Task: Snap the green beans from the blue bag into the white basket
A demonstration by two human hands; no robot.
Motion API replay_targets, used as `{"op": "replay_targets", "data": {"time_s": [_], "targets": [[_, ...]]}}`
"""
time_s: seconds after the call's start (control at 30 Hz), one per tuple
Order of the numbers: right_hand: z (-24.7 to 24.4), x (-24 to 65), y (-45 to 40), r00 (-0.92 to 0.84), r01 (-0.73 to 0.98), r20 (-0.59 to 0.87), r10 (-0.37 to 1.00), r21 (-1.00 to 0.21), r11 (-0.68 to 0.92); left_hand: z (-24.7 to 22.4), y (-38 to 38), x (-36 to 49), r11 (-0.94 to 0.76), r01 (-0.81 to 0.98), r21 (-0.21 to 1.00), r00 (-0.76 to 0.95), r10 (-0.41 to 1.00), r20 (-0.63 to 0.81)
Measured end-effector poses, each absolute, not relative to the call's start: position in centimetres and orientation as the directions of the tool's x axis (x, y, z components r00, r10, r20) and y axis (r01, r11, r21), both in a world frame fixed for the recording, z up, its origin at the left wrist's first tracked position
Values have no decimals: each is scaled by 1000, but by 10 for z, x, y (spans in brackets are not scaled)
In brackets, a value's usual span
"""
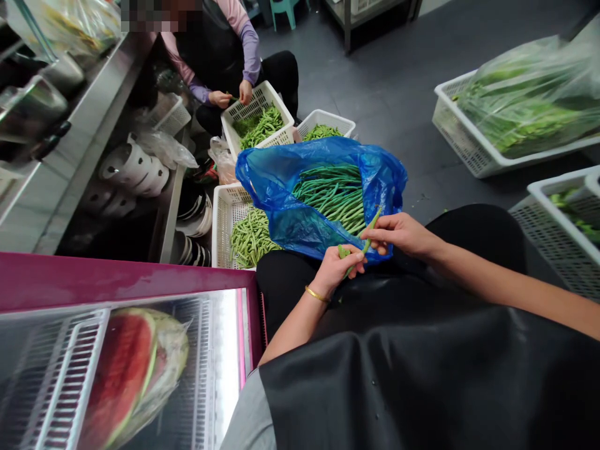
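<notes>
Over my lap, my left hand (338, 267) is closed on green beans, with short pieces poking out above the fingers. My right hand (391, 234) pinches the upper part of a green bean (374, 226) whose lower end runs to my left hand. Just beyond both hands lies an open blue plastic bag (300, 226), holding a bundle of long green beans (335, 194). To the left of the bag, a white basket (221, 215) contains many short bean pieces (252, 237), partly covered by the bag's edge.
Across from me a person's hands (232, 95) work over another white basket (285, 132) of beans. A smaller white basket (349, 125) stands beside it. Bagged leafy greens (529, 119) fill a crate at right. A glass-fronted fridge (229, 350) with cut watermelon (124, 369) flanks me at left.
</notes>
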State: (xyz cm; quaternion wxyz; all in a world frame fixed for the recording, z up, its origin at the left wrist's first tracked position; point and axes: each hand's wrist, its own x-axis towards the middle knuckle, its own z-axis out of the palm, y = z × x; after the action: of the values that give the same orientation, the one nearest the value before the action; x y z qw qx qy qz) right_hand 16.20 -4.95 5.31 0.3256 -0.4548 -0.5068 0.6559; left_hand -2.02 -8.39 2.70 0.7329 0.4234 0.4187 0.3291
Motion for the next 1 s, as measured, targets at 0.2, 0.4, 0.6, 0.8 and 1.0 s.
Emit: {"op": "replay_targets", "data": {"time_s": [0.2,0.4,0.6,0.8,1.0], "targets": [[49,141,-74,-194,-138,-77,978,-985,-105,50,-63,-21,280,-616,737,54,948,-315],[36,135,-55,-286,277,148,947,-933,230,44,-60,-17,312,-257,914,132,949,-287],[28,164,-45,-487,427,76,870,-849,313,37,-69,-32,389,17,921,369,854,-368],[35,180,-53,-651,454,202,732,-669,589,39,-71,-31,556,-27,831,560,697,-448],[47,163,-67,-429,123,-113,896,-990,-66,49,-70,-20,566,-66,822,729,590,-347]]}}
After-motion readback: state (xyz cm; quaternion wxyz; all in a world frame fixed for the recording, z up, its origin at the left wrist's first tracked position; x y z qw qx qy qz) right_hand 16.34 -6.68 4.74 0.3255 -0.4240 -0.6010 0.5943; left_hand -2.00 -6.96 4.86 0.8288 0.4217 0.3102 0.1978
